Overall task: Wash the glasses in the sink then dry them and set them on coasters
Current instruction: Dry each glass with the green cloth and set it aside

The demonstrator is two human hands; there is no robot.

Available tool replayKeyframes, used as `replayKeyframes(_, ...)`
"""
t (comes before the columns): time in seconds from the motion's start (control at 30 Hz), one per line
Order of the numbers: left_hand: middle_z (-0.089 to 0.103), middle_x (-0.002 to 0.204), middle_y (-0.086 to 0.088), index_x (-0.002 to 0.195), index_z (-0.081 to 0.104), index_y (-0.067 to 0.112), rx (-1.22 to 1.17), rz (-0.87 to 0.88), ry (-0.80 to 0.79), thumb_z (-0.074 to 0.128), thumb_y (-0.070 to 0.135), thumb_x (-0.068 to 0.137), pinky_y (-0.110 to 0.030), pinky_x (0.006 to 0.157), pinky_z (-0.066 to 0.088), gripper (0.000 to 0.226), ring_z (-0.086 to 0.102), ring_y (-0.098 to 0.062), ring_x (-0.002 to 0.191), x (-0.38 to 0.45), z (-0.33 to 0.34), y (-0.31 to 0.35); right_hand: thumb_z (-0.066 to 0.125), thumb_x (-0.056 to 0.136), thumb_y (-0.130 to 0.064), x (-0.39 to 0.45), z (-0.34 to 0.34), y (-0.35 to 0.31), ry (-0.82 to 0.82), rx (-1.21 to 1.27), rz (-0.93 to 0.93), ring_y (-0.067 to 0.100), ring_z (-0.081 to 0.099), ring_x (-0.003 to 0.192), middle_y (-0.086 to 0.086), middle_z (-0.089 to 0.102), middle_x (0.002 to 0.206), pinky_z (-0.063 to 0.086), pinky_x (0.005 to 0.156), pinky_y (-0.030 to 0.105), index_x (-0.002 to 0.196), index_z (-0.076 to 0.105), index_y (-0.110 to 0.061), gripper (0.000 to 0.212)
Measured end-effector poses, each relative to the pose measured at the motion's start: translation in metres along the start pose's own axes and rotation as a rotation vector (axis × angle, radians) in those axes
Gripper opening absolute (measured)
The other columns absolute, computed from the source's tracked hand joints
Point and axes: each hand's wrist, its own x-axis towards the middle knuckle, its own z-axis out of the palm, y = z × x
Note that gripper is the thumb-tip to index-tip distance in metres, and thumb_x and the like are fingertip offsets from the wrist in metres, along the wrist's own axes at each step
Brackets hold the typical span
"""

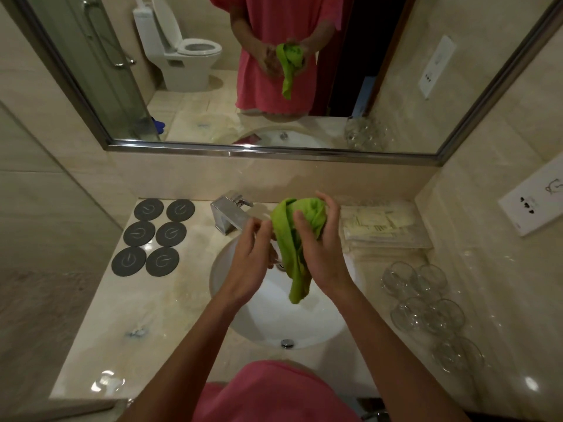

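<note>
Over the white sink (320,324) I hold a green cloth (297,239) bunched up, its tail hanging toward the basin. My right hand (320,251) grips the cloth from the right. My left hand (253,254) is curled around what looks like a clear glass (273,254), pressed against the cloth and mostly hidden by it. Several clear glasses (426,306) stand grouped on the counter to the right of the sink. On the counter at the left, several dark round coasters (155,236) lie in two columns with nothing on them.
A chrome faucet (230,214) stands behind the sink, just left of my hands. A clear tray of packets (380,223) sits at the back right. The mirror (274,71) above reflects me, the cloth and a toilet. Wall sockets (530,205) are on the right.
</note>
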Motion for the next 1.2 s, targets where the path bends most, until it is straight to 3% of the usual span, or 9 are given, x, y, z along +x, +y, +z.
replayKeyframes(0.1, 0.048, 0.068, 0.008, 0.083, 0.044, 0.016, 0.02, 0.007, 0.02, 0.033, 0.032, 0.108, -0.027, 0.056, 0.044, 0.032, 0.05, -0.009, 0.062, 0.003, -0.008, 0.006, 0.066, 0.09, -0.048, -0.004, -0.001, 0.002, -0.195, 0.04, -0.01, 0.008, 0.068, 0.093, -0.025, 0.063, 0.101, 0.061, 0.08, 0.032, 0.145, 0.033, -0.036, 0.065)
replayKeyframes(0.2, 0.052, 0.075, 0.003, 0.086, 0.048, 0.016, 0.116, 0.117, 0.056, 0.033, 0.042, 0.103, -0.044, 0.063, 0.05, 0.034, 0.052, -0.015, 0.07, 0.001, -0.008, 0.011, 0.068, 0.086, -0.041, -0.008, 0.006, 0.001, -0.137, 0.103, -0.004, 0.001, 0.067, 0.087, -0.014, 0.063, 0.103, 0.057, 0.074, 0.022, 0.138, 0.039, -0.027, 0.061)
replayKeyframes(0.37, 0.051, 0.074, -0.009, 0.087, 0.047, 0.008, 0.325, 0.342, 0.112, 0.031, 0.029, 0.102, -0.048, 0.06, 0.043, 0.031, 0.047, -0.021, 0.063, 0.0, -0.008, 0.009, 0.062, 0.095, -0.041, -0.011, 0.019, 0.0, -0.063, 0.223, 0.238, -0.002, 0.067, 0.082, -0.004, 0.066, 0.097, 0.056, 0.073, 0.019, 0.127, 0.045, -0.022, 0.041)
replayKeyframes(0.53, 0.049, 0.073, 0.007, 0.089, 0.043, 0.021, 0.475, 0.418, 0.122, 0.026, 0.041, 0.101, -0.041, 0.058, 0.042, 0.028, 0.048, -0.012, 0.064, -0.001, -0.014, -0.001, 0.073, 0.072, -0.072, 0.002, 0.015, -0.001, -0.24, 0.333, 0.486, 0.023, 0.071, 0.11, 0.011, 0.068, 0.124, 0.061, 0.088, 0.042, 0.136, 0.049, -0.022, 0.084)
replayKeyframes(0.6, 0.05, 0.072, 0.0, 0.088, 0.044, 0.016, 0.398, 0.408, 0.144, 0.028, 0.038, 0.101, -0.045, 0.057, 0.043, 0.03, 0.048, -0.018, 0.062, -0.001, -0.01, 0.0, 0.076, 0.072, -0.07, 0.002, 0.012, -0.002, -0.249, 0.325, 0.459, 0.025, 0.071, 0.109, 0.012, 0.068, 0.122, 0.061, 0.089, 0.045, 0.134, 0.049, -0.023, 0.082)
replayKeyframes(0.8, 0.054, 0.079, -0.01, 0.085, 0.05, 0.019, 0.148, 0.039, 0.101, 0.029, 0.039, 0.098, -0.044, 0.055, 0.046, 0.032, 0.052, -0.028, 0.068, 0.011, -0.009, 0.0, 0.066, 0.082, -0.05, -0.004, 0.004, 0.002, -0.192, 0.212, 0.192, 0.008, 0.068, 0.089, 0.0, 0.065, 0.1, 0.058, 0.077, 0.025, 0.115, 0.047, -0.032, 0.043)
replayKeyframes(0.9, 0.053, 0.062, -0.005, 0.089, 0.054, 0.005, -0.045, -0.248, 0.038, 0.031, 0.036, 0.1, -0.029, 0.049, 0.037, 0.04, 0.048, -0.021, 0.054, 0.016, -0.013, -0.002, 0.07, 0.08, -0.052, -0.009, 0.001, 0.005, -0.21, 0.101, 0.04, 0.004, 0.066, 0.077, -0.016, 0.064, 0.086, 0.055, 0.067, 0.022, 0.115, 0.044, -0.039, 0.045)
replayKeyframes(1.03, 0.037, 0.053, -0.006, 0.068, 0.05, 0.011, -0.344, -0.523, -0.018, 0.039, 0.032, 0.097, -0.024, 0.045, 0.029, 0.038, 0.035, -0.018, 0.042, 0.016, -0.012, 0.003, 0.073, 0.075, -0.053, -0.013, -0.004, 0.008, -0.223, -0.039, -0.118, 0.004, 0.064, 0.085, -0.027, 0.058, 0.097, 0.053, 0.07, 0.019, 0.119, 0.039, -0.047, 0.056)
replayKeyframes(1.2, 0.057, 0.076, -0.012, 0.086, 0.061, 0.012, -0.051, -0.37, 0.036, 0.041, 0.042, 0.091, -0.034, 0.048, 0.048, 0.036, 0.054, -0.025, 0.062, 0.013, -0.009, -0.002, 0.077, 0.081, -0.045, -0.011, 0.004, 0.013, -0.12, -0.012, -0.048, 0.008, 0.068, 0.081, -0.02, 0.065, 0.09, 0.058, 0.071, 0.026, 0.115, 0.04, -0.044, 0.05)
